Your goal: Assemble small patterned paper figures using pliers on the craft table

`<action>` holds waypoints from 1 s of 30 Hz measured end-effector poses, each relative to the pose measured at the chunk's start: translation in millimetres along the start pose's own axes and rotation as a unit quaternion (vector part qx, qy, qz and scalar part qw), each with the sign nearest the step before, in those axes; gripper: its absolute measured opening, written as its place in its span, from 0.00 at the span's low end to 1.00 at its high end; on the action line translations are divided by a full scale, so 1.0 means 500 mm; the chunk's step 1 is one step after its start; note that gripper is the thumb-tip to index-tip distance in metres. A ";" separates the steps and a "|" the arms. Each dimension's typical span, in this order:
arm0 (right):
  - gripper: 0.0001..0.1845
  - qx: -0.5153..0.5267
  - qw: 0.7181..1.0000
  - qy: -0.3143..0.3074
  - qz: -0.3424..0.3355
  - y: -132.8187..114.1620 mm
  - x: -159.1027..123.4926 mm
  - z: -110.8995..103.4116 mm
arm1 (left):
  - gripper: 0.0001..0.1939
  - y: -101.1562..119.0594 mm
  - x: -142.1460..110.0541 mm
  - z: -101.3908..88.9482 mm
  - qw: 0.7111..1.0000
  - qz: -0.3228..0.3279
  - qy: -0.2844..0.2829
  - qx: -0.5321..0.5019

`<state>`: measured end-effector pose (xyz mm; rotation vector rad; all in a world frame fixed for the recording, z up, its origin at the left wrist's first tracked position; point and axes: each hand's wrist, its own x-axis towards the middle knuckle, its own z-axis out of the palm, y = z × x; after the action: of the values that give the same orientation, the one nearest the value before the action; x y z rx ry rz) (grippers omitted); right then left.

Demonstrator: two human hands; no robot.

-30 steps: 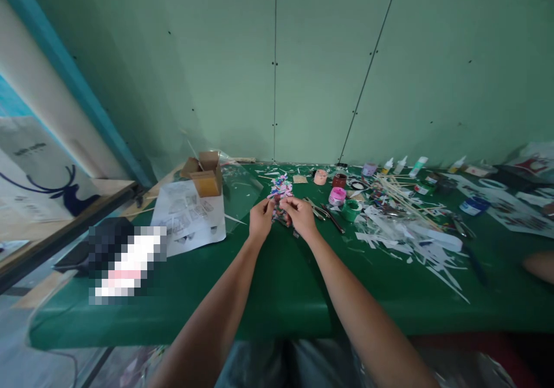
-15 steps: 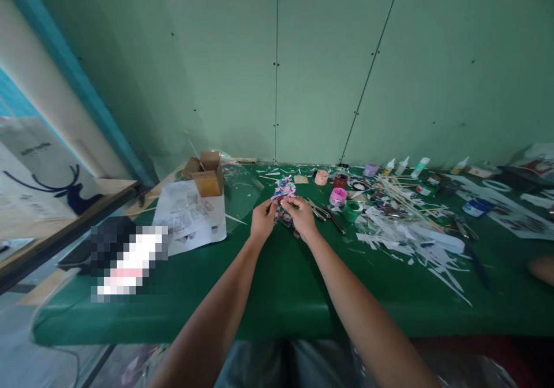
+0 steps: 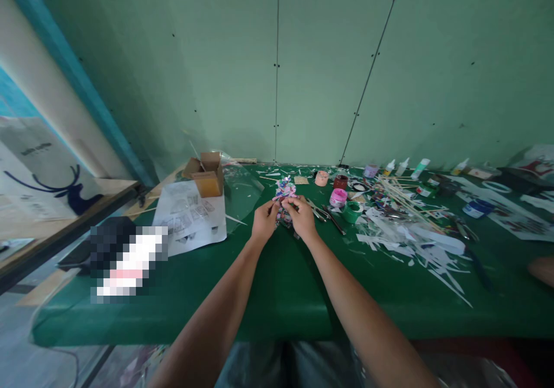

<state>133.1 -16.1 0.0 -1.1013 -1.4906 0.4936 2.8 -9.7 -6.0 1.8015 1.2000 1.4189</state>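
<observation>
Both my hands meet over the middle of the green table (image 3: pixel 277 284). My left hand (image 3: pixel 264 222) and my right hand (image 3: pixel 302 217) are closed in pinches on a small multicoloured paper piece (image 3: pixel 283 194) held between them. Its pink, blue and white scraps stick up behind my fingers. What my fingertips grip exactly is too small to make out. Thin tools lie just right of my right hand.
A printed sheet (image 3: pixel 188 217) and a small cardboard box (image 3: pixel 206 175) lie left. Paint pots (image 3: pixel 338 196), a green tape roll (image 3: pixel 352 209), wooden sticks (image 3: pixel 400 194), glue bottles and white paper offcuts (image 3: pixel 415 249) crowd the right. Another person's hand (image 3: pixel 542 269) shows at the right edge.
My hands have stayed together on the paper piece, with only small finger shifts. The view has drifted slightly.
</observation>
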 end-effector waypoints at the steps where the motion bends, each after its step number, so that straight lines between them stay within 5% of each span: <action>1: 0.10 -0.006 1.000 -0.001 -0.006 0.000 -0.001 0.000 | 0.19 0.001 0.000 0.000 1.000 0.001 0.001 -0.001; 21: 0.12 -0.173 0.978 -0.048 -0.102 -0.004 -0.006 -0.017 | 0.17 0.003 -0.005 0.001 0.999 0.009 0.006 0.039; 30: 0.10 -0.053 0.998 -0.029 -0.028 0.009 0.001 -0.002 | 0.15 0.006 -0.012 -0.005 0.989 0.021 -0.024 0.142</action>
<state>135.8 -13.8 -2.9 -1.1335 -1.6086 0.4141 1.3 -16.6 -5.2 2.0493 1.4035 1.2705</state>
